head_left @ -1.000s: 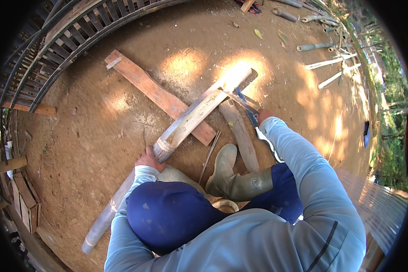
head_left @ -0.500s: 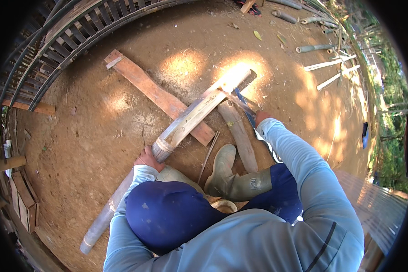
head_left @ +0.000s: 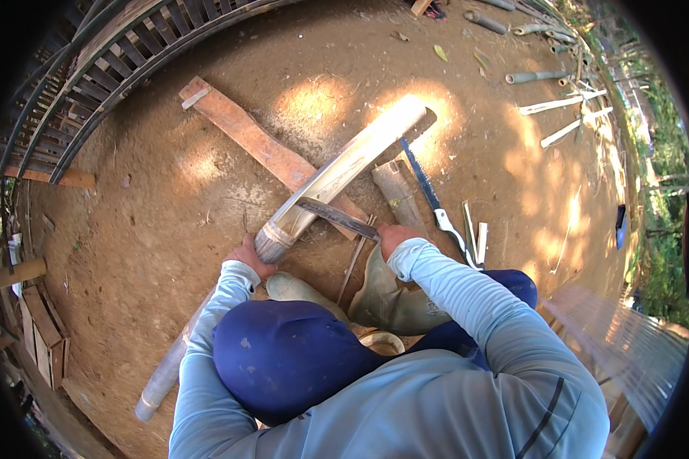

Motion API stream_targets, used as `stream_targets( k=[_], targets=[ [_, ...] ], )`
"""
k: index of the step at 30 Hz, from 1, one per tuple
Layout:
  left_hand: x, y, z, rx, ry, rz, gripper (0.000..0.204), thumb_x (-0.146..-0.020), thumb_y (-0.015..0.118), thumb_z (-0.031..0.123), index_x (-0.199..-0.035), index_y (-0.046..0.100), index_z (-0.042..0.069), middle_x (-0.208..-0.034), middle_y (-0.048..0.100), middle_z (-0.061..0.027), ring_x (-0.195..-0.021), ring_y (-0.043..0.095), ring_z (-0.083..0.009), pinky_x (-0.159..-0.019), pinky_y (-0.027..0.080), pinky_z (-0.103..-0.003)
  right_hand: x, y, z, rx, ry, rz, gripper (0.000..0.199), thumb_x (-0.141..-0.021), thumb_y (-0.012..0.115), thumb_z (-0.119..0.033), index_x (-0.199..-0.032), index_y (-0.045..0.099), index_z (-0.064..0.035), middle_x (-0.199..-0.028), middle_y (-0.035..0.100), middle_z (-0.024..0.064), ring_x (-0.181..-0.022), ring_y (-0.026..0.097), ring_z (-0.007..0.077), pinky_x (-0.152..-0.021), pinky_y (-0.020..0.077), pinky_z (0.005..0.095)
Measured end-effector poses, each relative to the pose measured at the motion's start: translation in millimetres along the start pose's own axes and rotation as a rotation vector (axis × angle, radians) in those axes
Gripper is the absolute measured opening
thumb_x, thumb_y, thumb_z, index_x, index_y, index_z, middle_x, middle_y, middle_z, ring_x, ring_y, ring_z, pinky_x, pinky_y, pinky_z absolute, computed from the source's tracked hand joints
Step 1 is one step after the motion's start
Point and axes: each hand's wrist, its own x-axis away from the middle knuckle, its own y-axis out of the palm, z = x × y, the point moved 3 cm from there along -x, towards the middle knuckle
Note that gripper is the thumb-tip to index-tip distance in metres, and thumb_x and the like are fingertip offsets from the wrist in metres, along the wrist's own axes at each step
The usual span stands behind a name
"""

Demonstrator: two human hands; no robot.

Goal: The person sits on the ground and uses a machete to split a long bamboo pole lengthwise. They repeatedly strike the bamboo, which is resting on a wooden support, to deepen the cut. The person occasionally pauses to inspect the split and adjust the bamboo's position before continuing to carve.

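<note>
A long bamboo pole slants from the lower left up to the sunlit patch, its upper length cut open lengthwise and pale inside. Wrapped round the pole just below the cut-open stretch is my left hand. My right hand grips a machete, whose dark blade lies across the split part close to the node. The pole rests across a reddish wooden plank. On the ground to the right of the blade is a folding saw with a dark blade and a white-and-black handle.
A short log lies beside the saw, near my boots. Pale split strips and bamboo pieces lie at the far right. A slatted bamboo structure stands far left, a wooden crate near left.
My right hand has drawn the machete back down along the pole, from near its far end to near the node. My left hand keeps its hold.
</note>
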Motion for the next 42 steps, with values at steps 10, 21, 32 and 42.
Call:
stream_targets(
  k=[10,21,32,42],
  targets=[
    [-3,5,0,0.02,0.02,0.021,0.097,-0.063,0.084,0.047,-0.14,0.043,0.006,-0.114,0.07,-0.024,-0.107,0.069,-0.0392,-0.093,0.056,-0.045,-6,-28,41,0.043,-0.003,0.072,0.033,-0.091,0.055,-0.013,-0.122,0.063,-0.0052,-0.11,0.07,0.0245,-0.105,0.067,0.0418,-0.092,0.0523,0.0503],
    [1,9,3,0.01,-0.013,0.016,0.098,-0.062,0.085,0.047,-0.14,0.043,0.007,-0.114,0.07,-0.025,-0.105,0.07,-0.0402,-0.093,0.056,-0.046,-9,-29,43,0.007,0.109,0.021,0.03,-0.097,0.05,-0.017,-0.122,0.063,-0.0072,-0.121,0.068,0.0226,-0.114,0.065,0.041,-0.094,0.0518,0.054],
    [4,0,8,0.005,0.003,-0.009,0.097,-0.064,0.084,0.047,-0.142,0.042,0.006,-0.12,0.068,-0.0232,-0.11,0.068,-0.0383,-0.095,0.055,-0.045,-11,-41,65,-0.026,0.171,0.118,0.03,-0.097,0.048,-0.015,-0.12,0.065,-0.0059,-0.112,0.07,0.0244,-0.111,0.067,0.041,-0.096,0.0522,0.0502],
    [1,2,10,0.001,0.006,-0.016,0.098,-0.063,0.084,0.047,-0.141,0.043,0.005,-0.118,0.069,-0.0234,-0.109,0.069,-0.038,-0.095,0.055,-0.045,-33,-15,99,0.028,0.213,0.147,0.029,-0.093,0.053,-0.013,-0.118,0.066,-0.0065,-0.113,0.07,0.0249,-0.108,0.067,0.0431,-0.095,0.0533,0.0505]
  ],
)
